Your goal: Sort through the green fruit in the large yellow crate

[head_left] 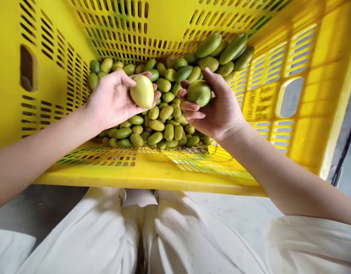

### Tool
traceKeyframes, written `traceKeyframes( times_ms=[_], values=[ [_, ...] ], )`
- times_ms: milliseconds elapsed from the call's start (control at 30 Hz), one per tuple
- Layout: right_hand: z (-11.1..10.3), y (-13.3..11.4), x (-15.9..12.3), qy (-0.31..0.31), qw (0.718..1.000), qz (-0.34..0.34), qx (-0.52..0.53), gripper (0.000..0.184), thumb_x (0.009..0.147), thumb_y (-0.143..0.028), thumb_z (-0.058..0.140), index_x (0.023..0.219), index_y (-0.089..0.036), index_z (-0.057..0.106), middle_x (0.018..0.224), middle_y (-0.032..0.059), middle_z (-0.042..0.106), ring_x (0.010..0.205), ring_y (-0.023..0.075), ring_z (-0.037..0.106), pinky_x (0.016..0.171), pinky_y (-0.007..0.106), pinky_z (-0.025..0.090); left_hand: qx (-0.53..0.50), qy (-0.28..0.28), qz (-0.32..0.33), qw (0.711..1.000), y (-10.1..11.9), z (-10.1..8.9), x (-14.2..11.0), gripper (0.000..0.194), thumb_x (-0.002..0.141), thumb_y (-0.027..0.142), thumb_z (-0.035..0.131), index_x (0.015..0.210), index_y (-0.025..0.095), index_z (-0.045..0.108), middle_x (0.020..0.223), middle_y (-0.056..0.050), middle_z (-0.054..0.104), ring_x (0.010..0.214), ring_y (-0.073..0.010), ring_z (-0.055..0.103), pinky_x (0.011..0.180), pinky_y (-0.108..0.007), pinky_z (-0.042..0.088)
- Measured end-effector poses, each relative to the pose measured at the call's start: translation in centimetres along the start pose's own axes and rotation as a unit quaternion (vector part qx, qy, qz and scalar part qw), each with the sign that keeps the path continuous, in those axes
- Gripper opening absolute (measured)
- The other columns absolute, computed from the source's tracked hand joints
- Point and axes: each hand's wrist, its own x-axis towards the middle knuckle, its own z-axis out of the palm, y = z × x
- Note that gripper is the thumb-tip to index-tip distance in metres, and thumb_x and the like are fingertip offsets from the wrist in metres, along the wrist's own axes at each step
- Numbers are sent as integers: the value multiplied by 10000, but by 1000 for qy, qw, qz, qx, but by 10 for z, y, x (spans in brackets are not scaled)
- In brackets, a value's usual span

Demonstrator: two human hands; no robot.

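Observation:
My left hand (pixel 118 95) is closed round a smooth, oval, pale yellow-green fruit (pixel 142 91), with the palm turned up beneath it. In my right hand (pixel 217 101) sits a darker green roundish fruit (pixel 198 93), held between thumb and fingers. Both hands are inside a yellow plastic crate (pixel 166 21), over a heap of small oval green and yellowish fruits (pixel 157 125). Parts of the heap are hidden behind my hands. Larger, longer green fruits (pixel 233 48) lie piled in the far right corner.
The slotted crate walls rise on all sides, with a handle opening (pixel 291 97) on the right and another at the left. Its near rim (pixel 152 179) runs before my knees in white trousers (pixel 86 232). Dark cables (pixel 343 156) lie on the grey floor at right.

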Motion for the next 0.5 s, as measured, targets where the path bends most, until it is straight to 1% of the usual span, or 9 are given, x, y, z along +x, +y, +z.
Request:
traceKeyframes(
  times_ms=[67, 133, 167, 233, 267, 333, 400, 500],
  values=[
    [0, -1, -2, -3, 1000, 3, 1, 352, 1022, -595, 592, 1016, -258, 693, 924, -3, 771, 729, 151, 670, 485, 225, 455, 18, -25, -4, 1000, -4, -3, 2, 240, 1025, 131, 419, 1066, 145, 655, 981, -76, 734, 1210, -271, 760, 943, -345, 627],
    [0, -1, -3, -6, 1000, 0, 20, 356, 1043, -551, 535, 1036, -242, 711, 933, 7, 774, 738, 155, 676, 497, 223, 469, 42, -48, 1, 998, -9, -7, 4, 141, 1008, 160, 580, 1116, 183, 667, 1022, -73, 764, 1181, -272, 770, 986, -364, 636],
    [1, -1, -3, -8, 1000, -6, 28, 343, 1038, -528, 532, 1044, -240, 718, 932, 9, 771, 759, 163, 690, 518, 229, 498, 51, -53, 3, 997, -11, -10, 5, 128, 993, 177, 645, 1117, 200, 667, 1022, -66, 768, 1149, -267, 778, 978, -363, 642],
    [1, -1, -2, -12, 999, -22, 30, 302, 1016, -491, 558, 1065, -247, 728, 930, 10, 764, 844, 195, 731, 609, 276, 587, 61, -46, 8, 997, -13, -13, 7, 127, 972, 219, 723, 1083, 215, 662, 968, -52, 756, 1052, -253, 790, 897, -343, 656],
    [1, -1, -2, -15, 999, -29, 26, 288, 1004, -485, 576, 1071, -251, 730, 931, 11, 761, 895, 216, 748, 667, 314, 626, 60, -39, 11, 997, -13, -14, 8, 132, 964, 239, 743, 1060, 216, 656, 929, -44, 741, 994, -242, 789, 844, -328, 656],
    [2, 0, -2, -18, 999, -35, 23, 289, 984, -492, 612, 1072, -245, 732, 929, 22, 751, 965, 242, 757, 762, 373, 667, 47, -19, 15, 999, -12, -14, 9, 143, 948, 256, 758, 1013, 217, 637, 860, -26, 701, 875, -209, 765, 753, -295, 638],
    [3, 1, -1, -10, 999, -30, 31, 305, 955, -512, 669, 1045, -226, 729, 900, 34, 728, 962, 236, 749, 803, 366, 682, 26, 4, 20, 999, -10, -13, 9, 128, 936, 219, 733, 966, 215, 609, 824, -12, 663, 788, -171, 719, 702, -264, 607],
    [2, 1, 0, 1, 999, -21, 33, 318, 897, -546, 772, 963, -245, 695, 846, 39, 682, 940, 236, 726, 792, 341, 688, -10, 28, 26, 999, -7, -10, 7, 123, 919, 132, 651, 907, 206, 553, 825, -13, 629, 740, -127, 664, 687, -232, 569]
  ],
)
